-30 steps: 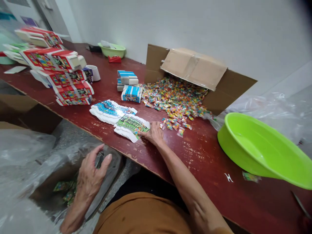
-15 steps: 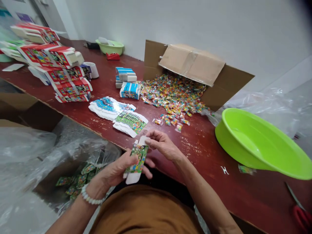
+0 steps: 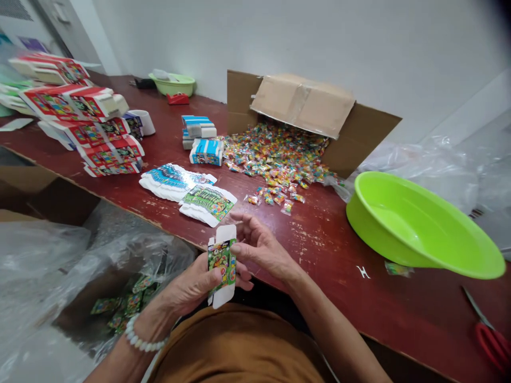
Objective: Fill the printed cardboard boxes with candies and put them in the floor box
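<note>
My left hand (image 3: 191,284) grips a small green printed carton (image 3: 222,259) from behind and the left, thumb across its front. White flaps stick out at the carton's top and bottom. My right hand (image 3: 265,249) is beside the carton's upper right, its fingers apart and curved. The right thumb tip is at the carton's edge; whether it presses on it I cannot tell. Just beyond, flat green cartons (image 3: 207,201) lie fanned on the red table (image 3: 311,287), overlapping a fan of blue ones (image 3: 171,178). Wrapped candies (image 3: 279,154) spill from a cardboard box (image 3: 305,106) behind them.
A bright green basin (image 3: 419,229) stands at right, with red-handled scissors (image 3: 493,340) nearer. Bundled red cartons (image 3: 67,103) are stacked at left, and blue bundles (image 3: 206,151) sit mid-table. Below the table's edge, a plastic-lined box holds filled-looking green packs (image 3: 133,303).
My right hand has let go of the carton's top flap and its fingers have spread. The carton has turned more upright in my left hand. The view has shifted slightly.
</note>
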The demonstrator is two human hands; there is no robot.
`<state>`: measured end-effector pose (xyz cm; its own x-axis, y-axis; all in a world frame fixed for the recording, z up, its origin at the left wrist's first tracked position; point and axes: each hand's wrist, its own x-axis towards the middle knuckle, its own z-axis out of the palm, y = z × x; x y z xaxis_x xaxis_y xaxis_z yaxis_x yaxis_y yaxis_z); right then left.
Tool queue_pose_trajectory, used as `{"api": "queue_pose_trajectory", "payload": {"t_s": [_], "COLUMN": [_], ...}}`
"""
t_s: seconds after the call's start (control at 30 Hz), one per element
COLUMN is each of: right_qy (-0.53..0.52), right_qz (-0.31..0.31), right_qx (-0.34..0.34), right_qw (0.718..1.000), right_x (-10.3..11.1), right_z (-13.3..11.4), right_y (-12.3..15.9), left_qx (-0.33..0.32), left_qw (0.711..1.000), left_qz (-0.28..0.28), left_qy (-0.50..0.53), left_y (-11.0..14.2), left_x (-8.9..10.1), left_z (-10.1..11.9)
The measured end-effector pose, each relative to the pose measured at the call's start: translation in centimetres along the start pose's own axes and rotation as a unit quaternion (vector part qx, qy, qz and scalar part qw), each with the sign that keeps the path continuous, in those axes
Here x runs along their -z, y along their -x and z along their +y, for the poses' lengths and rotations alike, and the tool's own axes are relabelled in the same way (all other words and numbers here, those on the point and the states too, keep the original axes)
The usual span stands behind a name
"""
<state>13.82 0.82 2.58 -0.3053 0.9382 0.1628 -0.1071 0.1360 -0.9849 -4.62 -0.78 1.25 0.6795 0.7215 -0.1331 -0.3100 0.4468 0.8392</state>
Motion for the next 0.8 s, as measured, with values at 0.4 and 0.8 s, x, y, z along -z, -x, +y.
{"api": "queue_pose_trajectory", "payload": {"t_s": [0.4,0.8], "right_qy": [0.369,0.128], "right_qz": [-0.042,-0.116], "right_qx": [0.155,0.009], "right_qw": [0.915,0.985], "right_x": [0.4,1.3], "right_z": [-2.2,-1.6], "right_y": [1.0,0.8], "left_qx": [0.000,0.078], "left_qw": [0.980,0.991], "left_qz": [-0.030,0.016], "left_qy": [-0.195,-0.111], "left_y": [-0.7,-0.9], "left_x": [-0.2,-0.9], "left_z": [0.5,0.1]}}
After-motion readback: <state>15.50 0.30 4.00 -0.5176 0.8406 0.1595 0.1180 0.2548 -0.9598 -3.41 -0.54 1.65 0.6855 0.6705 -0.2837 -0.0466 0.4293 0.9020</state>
